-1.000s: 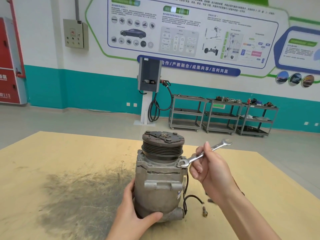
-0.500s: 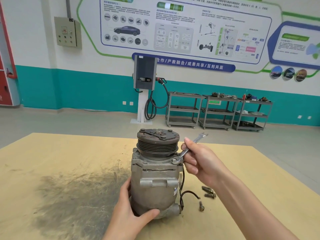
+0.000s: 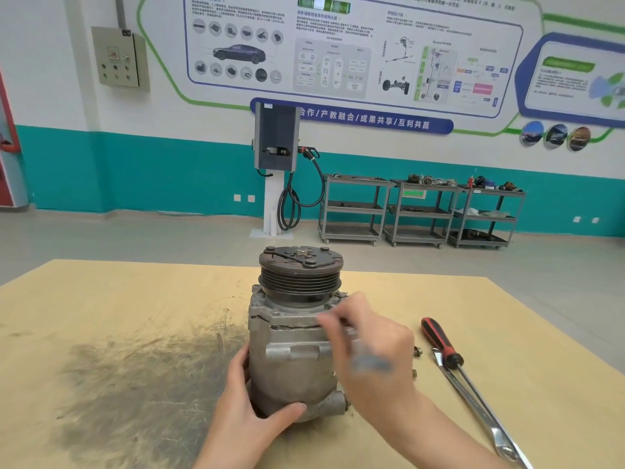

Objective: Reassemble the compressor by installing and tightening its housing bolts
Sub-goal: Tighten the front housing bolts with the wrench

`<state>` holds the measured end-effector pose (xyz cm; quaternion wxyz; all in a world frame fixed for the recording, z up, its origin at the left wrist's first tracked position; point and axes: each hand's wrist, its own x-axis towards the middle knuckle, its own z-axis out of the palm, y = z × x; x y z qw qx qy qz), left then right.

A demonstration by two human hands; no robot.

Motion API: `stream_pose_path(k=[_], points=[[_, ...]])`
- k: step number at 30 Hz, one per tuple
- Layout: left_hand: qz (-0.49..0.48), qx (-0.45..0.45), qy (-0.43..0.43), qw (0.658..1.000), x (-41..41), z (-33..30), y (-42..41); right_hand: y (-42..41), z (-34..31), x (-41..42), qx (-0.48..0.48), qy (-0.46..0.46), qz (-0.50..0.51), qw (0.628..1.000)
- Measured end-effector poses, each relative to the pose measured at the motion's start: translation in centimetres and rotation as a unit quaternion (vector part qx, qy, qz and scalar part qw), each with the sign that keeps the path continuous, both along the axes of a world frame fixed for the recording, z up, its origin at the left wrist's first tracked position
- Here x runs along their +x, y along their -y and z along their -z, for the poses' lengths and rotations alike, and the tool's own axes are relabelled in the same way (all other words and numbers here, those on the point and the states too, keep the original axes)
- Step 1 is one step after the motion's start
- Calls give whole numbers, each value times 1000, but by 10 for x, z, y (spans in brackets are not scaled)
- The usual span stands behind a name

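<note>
Bolt-tightening step: grey cast-metal compressor point(image 3: 291, 360) upright on tan tabletop point(image 3: 101, 316), left hand point(image 3: 250, 411) gripping its base, blurred right hand point(image 3: 368, 346) apparently pinching a wrench, fingers' closure unclear; next, reseating on a housing bolt.

An automotive training workshop: a wall poster point(image 3: 351, 49) diagrams car parts, an EV charging post point(image 3: 276, 164) stands against the teal-banded wall, metal carts point(image 3: 419, 211) carry engine parts, and a grease-stained workbench point(image 3: 135, 333) holds a screwdriver point(image 3: 439, 343)
</note>
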<state>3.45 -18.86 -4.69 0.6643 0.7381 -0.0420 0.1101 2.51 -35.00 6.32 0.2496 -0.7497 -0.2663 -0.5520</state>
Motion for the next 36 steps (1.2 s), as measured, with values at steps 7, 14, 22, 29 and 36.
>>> stream_pose_path(k=[7,14,22,29,36], points=[[-10,-26,-22,999,6,3,2,-25,-14,-20,-185,-59,228,954],[9,-30,3,999,3,0,1,-2,-33,-26,62,-237,-72,967],[12,-29,10,999,-2,-3,0,45,-37,19,423,-468,-272,727],[22,-29,11,999,0,-6,0,42,-28,37,435,-505,-304,681],[17,-12,-2,1000,-2,-6,-1,41,-27,47,430,-551,-311,644]])
